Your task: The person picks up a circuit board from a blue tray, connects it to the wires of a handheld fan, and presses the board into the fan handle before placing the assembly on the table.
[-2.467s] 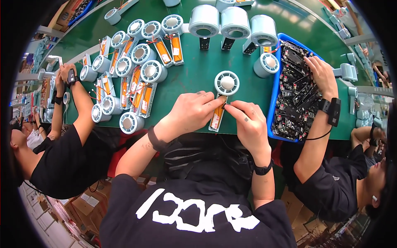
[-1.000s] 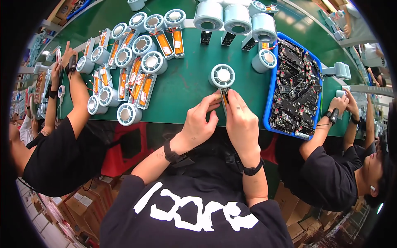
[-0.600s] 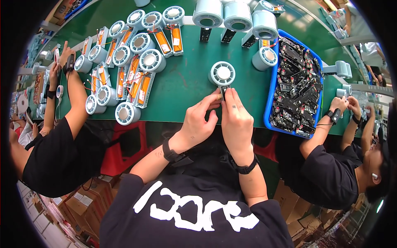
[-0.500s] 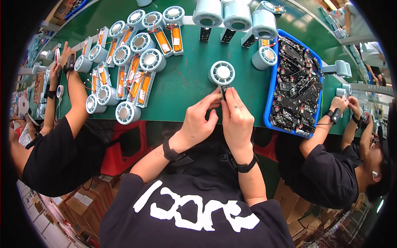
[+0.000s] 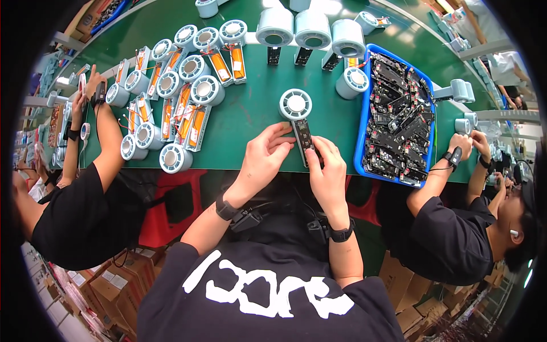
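A light-blue handheld fan [image 5: 296, 104] lies in front of me, its round head pointing away and its handle toward me. Along the open handle runs a black circuit board [image 5: 302, 139]. My right hand [image 5: 329, 168] is closed round the handle's lower right side, thumb on the board. On the other side, my left hand [image 5: 265, 157] has its thumb and fingers apart, the fingertips at the handle's left edge by the fan head; whether they touch it I cannot tell.
Several fans with orange batteries [image 5: 199, 122] and red wires lie at the left. Fans with circuit boards [image 5: 311, 31] line the back. A blue tray [image 5: 360, 137] of black circuit boards is at the right. Co-workers' arms [image 5: 105, 128] are on both sides.
The circuit board in the handle now shows at full length where my fingers covered it. My left hand has opened and shifted slightly left; my right hand has slid lower along the handle.
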`<action>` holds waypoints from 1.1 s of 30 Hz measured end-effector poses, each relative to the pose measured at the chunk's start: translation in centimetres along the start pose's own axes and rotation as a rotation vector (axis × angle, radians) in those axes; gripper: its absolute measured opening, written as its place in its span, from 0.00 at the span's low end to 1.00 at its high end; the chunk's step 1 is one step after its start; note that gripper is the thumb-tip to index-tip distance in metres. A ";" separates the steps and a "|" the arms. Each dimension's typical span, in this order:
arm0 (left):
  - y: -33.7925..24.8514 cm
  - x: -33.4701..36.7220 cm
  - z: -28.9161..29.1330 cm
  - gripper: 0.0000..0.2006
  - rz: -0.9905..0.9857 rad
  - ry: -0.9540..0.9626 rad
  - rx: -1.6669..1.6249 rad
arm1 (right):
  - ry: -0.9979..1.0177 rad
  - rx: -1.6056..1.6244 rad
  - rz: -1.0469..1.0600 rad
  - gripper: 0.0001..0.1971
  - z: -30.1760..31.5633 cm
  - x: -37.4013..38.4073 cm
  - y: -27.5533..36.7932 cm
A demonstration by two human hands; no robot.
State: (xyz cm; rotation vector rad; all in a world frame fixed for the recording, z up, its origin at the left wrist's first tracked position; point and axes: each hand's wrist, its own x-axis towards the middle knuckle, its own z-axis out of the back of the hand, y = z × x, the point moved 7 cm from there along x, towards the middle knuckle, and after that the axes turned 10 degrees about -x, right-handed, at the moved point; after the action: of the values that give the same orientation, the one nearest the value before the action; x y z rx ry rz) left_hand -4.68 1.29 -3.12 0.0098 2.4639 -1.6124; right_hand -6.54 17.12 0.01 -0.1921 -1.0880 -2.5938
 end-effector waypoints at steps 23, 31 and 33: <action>-1.5 0.5 -1.7 0.21 0.057 0.070 -0.234 | 0.085 0.093 0.047 0.23 2.6 -1.6 3.3; -1.8 0.9 -3.7 0.20 0.094 0.164 -0.257 | 0.169 0.323 -0.134 0.18 2.6 -1.2 1.6; -1.4 1.3 -3.7 0.22 0.150 0.177 -0.188 | 0.268 0.259 -0.129 0.17 3.0 -0.8 1.8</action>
State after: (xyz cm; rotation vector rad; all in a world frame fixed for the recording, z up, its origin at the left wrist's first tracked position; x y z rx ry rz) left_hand -6.71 3.91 -0.64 0.3151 2.6645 -1.3684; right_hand -5.15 18.25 3.16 0.2855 -1.3534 -2.4616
